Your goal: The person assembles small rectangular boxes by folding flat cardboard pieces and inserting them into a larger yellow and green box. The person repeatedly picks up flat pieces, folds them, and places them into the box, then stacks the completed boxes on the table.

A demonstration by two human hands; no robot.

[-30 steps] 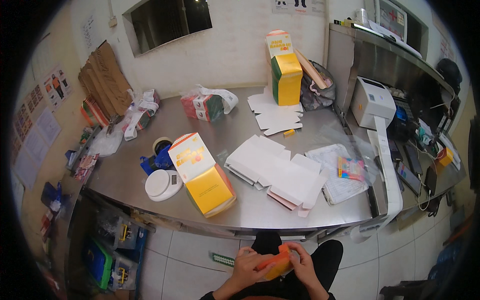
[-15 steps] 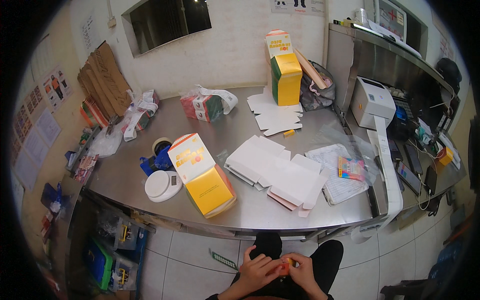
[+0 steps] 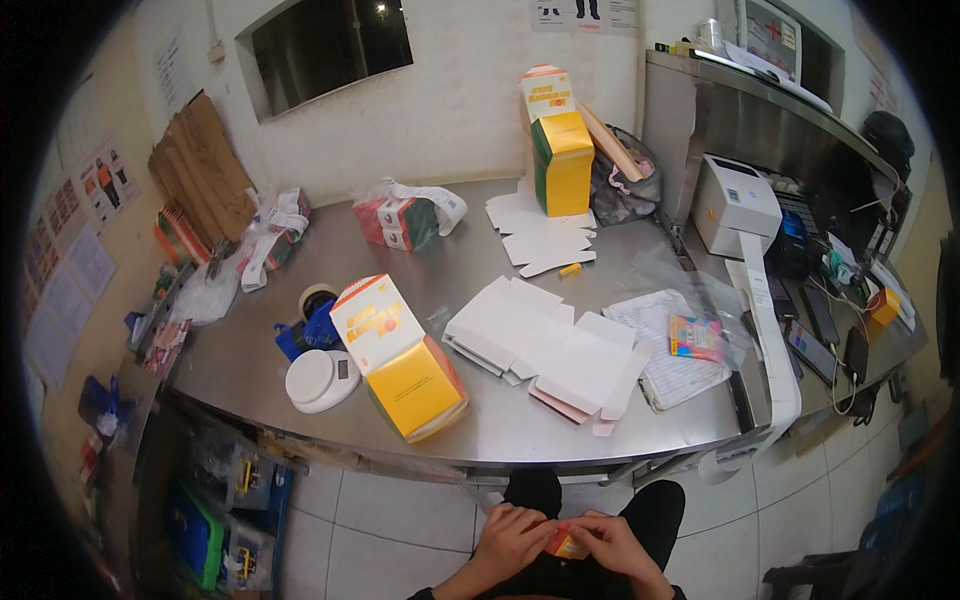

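- Pinching a small orange folded packet (image 3: 563, 545) between them, the left hand (image 3: 512, 537) and right hand (image 3: 612, 542) meet low at 6 o'clock, over the lap and below the worktop edge.
- Curved stainless-steel worktop (image 3: 480, 270) fills the centre, against a white wall.
- Yellow-and-white open carton (image 3: 400, 358) lies at 9 o'clock of the flat white cardboard blanks (image 3: 545, 345).
- Round white scale (image 3: 321, 379) sits just left of the carton.
- White label printer (image 3: 735, 203) stands at 2 o'clock.
- Pale tiled floor (image 3: 360, 545) lies beneath.
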